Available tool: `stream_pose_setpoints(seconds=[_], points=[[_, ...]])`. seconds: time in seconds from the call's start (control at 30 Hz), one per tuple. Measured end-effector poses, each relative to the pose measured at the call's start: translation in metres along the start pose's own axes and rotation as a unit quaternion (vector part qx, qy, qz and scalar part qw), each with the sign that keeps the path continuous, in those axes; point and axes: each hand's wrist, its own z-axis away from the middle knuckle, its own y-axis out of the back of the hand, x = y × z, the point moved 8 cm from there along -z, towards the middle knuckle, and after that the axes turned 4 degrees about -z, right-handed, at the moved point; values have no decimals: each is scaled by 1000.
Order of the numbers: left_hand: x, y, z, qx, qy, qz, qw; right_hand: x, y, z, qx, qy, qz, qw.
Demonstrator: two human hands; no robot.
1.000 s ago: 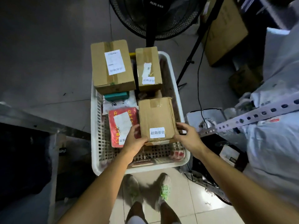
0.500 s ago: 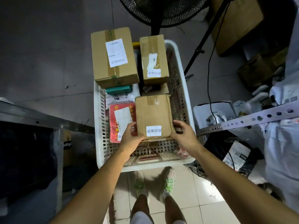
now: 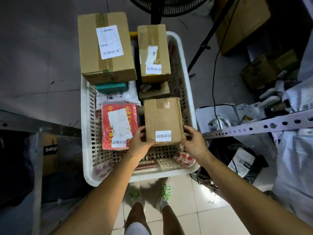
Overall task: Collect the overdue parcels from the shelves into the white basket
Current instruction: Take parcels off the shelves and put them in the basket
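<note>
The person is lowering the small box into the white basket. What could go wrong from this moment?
1. The left hand and right hand hold the small box only at its near corners, so its far end may tip and it could drop hard.
2. The large box stands high at the far left of the white basket, above its rim; it may slide off if the basket is moved.
</note>
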Motion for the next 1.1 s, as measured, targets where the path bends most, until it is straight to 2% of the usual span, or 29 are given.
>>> stream_pose_setpoints(seconds=[0.43, 0.8, 1.1], points=[[2, 21, -4, 34, -17, -51, 998, 6, -28, -14, -36, 4, 0, 999], [8, -1, -13, 2, -16, -61, 998, 8, -7, -26, -3, 6, 42, 999], [-15, -10, -24, 12, 3, -42, 999, 10, -9, -32, 37, 34, 143, 988]])
